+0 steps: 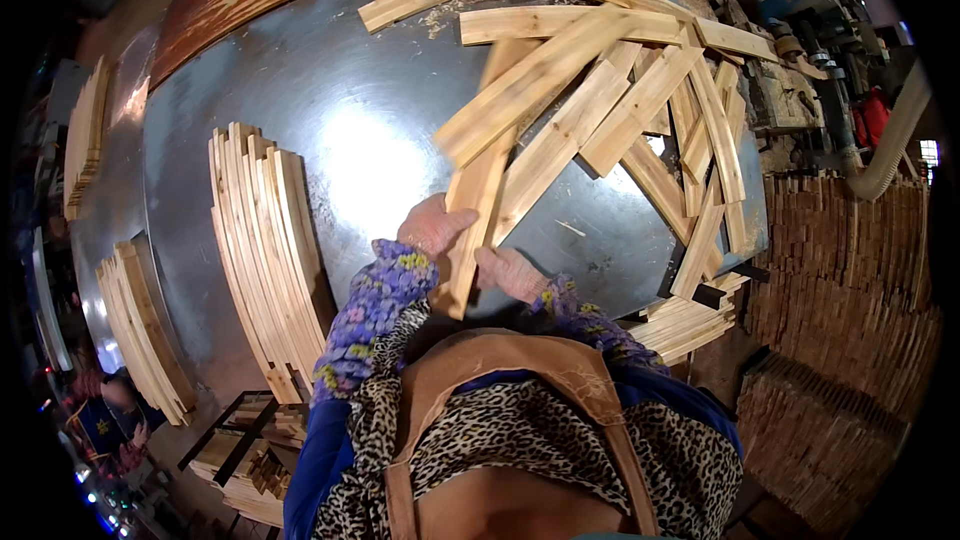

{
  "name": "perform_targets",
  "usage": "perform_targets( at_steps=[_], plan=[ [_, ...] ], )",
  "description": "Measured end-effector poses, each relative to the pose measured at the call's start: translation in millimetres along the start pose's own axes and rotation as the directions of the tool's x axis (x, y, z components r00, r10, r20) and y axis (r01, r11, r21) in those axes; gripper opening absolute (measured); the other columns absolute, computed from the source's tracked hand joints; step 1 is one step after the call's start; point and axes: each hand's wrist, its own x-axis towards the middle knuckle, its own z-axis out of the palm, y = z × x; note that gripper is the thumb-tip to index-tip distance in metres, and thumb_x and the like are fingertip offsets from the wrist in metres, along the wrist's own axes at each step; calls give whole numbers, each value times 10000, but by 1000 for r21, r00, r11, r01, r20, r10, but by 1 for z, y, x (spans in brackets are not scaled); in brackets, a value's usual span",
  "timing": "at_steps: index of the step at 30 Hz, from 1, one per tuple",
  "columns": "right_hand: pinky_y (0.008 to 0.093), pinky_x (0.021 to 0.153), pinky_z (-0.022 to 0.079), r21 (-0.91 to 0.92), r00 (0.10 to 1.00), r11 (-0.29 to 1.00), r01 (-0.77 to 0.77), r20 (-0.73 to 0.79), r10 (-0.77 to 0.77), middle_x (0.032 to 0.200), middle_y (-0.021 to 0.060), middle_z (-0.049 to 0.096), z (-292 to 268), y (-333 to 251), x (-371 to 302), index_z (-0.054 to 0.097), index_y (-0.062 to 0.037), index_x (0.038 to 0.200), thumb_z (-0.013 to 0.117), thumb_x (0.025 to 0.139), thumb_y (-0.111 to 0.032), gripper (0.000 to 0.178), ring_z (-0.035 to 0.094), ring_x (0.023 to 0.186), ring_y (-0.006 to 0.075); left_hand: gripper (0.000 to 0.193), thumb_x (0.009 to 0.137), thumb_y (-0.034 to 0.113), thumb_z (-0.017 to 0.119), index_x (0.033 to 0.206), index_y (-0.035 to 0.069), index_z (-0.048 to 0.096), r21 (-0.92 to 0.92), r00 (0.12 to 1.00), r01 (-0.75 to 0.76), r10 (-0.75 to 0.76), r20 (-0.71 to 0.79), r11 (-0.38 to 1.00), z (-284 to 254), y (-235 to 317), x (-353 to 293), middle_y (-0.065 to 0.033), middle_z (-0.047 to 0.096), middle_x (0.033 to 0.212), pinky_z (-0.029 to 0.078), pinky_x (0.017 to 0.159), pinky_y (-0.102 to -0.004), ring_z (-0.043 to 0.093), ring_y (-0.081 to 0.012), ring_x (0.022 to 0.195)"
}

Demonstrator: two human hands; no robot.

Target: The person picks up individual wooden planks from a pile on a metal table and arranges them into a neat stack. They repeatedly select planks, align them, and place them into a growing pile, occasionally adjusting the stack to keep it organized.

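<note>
A pale wooden board [478,185] lies lengthwise in front of me, its near end close to my apron. My left hand [437,227] grips its left edge, thumb across the top face and fingers beneath, out of sight. At the opposite edge, near the same end, my right hand [510,273] is closed on the board with its thumb against the side. Another board [540,85], slightly blurred, crosses over the far part of the held one. More loose boards [565,130] lie criss-cross to the right.
The boards rest on a shiny metal table [370,90]. To my left stands a row of stacked boards [265,250], with another stack [145,330] beyond it. Tall piles of wood [840,280] fill the right side. A person [115,420] is at the lower left.
</note>
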Motion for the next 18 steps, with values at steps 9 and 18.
perform_targets(
  at_steps=[9, 18],
  plan=[
    [401, 766, 595, 773, 702, 630, 75, 407, -584, 1208, 147, 731, -97, -90, 196, 637, -56, 1310, 661, 1097, -516, 508, 722, 992, 272, 534, 895, 405, 802, 1186, -38, 734, -159, 846, -35, -56, -531, 987, -24, -51, -80, -264, 798, 1069, 570, 999, -478, 758, -430, 1046],
    [424, 775, 653, 61, 812, 811, 582, -94, -576, 1071, 179, 788, 58, -165, 227, 643, 10, 1353, 692, 1006, -231, 425, 797, 925, 312, 606, 837, 336, 867, 1343, 52, 696, 444, 420, 315, 297, -857, 839, -66, -165, -164, -248, 580, 1449, 368, 1226, -572, 523, -477, 1349]
  ],
)
